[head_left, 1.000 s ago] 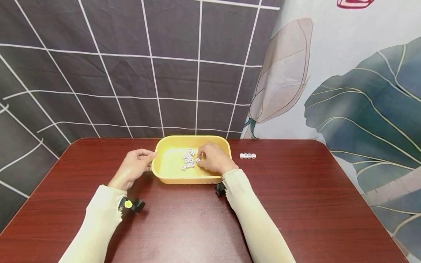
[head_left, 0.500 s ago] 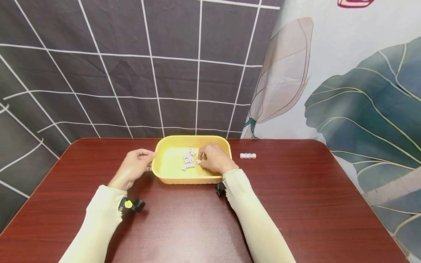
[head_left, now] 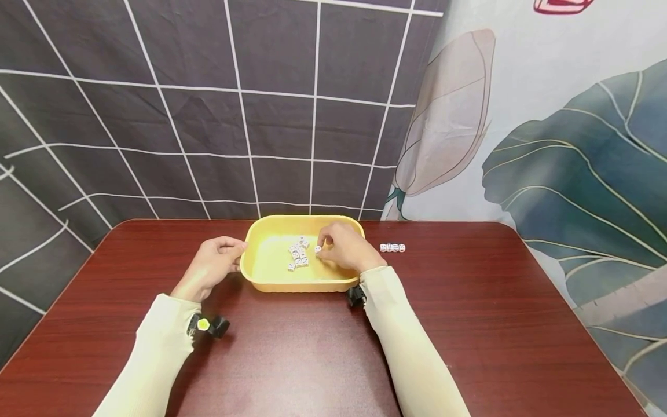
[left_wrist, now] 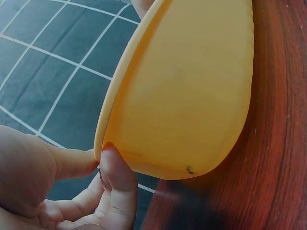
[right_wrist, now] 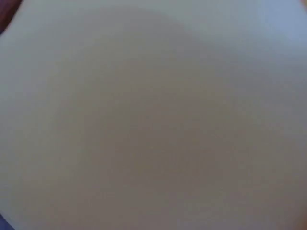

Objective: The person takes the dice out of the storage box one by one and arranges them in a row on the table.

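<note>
Dark white-gridded cloth (head_left: 198, 116) hangs behind a reddish wood-grain counter (head_left: 292, 347), where a yellow plastic tub (head_left: 268, 255) sits with its long side running left-right and the left hand (head_left: 212, 263) pinching the rim at its left end. The right hand (head_left: 345, 246) is down inside the tub with one white die (head_left: 318, 249) pinched at the fingertips, just right of the loose dice (head_left: 299, 255). That neat row of four dice (head_left: 392, 248), also lined up left-right, lies outside to the right, so the right hand's way closer.
</note>
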The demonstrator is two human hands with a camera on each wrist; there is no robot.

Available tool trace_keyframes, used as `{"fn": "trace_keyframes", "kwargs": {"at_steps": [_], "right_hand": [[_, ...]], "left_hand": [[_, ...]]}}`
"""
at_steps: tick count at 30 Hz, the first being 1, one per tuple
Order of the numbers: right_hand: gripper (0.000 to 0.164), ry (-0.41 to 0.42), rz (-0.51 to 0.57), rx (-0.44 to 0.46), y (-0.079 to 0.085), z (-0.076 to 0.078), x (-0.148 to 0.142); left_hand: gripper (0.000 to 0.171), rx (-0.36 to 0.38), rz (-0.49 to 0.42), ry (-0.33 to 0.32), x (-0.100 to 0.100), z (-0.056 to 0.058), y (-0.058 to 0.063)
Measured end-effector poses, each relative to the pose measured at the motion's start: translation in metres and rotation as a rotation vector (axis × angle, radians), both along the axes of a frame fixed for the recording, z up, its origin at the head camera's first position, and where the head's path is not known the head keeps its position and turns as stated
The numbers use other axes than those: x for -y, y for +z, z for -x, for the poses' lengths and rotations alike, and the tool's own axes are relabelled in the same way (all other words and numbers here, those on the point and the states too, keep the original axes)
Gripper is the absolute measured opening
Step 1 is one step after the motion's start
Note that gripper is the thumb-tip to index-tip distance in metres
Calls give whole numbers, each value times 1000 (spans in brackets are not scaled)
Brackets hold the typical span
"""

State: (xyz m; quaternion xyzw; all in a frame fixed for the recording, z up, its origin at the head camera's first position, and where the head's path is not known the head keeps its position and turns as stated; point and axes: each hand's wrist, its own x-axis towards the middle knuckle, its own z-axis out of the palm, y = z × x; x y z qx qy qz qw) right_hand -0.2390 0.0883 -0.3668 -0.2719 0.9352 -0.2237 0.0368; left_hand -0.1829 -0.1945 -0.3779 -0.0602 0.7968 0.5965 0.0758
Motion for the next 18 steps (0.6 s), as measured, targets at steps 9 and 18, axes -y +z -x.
{"fn": "trace_keyframes", "kwargs": {"at_steps": [9, 18], "right_hand": [[14, -32, 28, -18, 10, 0, -11], [13, -55, 41, -31, 18, -1, -20]], "left_hand": [[37, 4, -2, 8, 0, 1, -1], [37, 7, -1, 3, 0, 1, 0]]}}
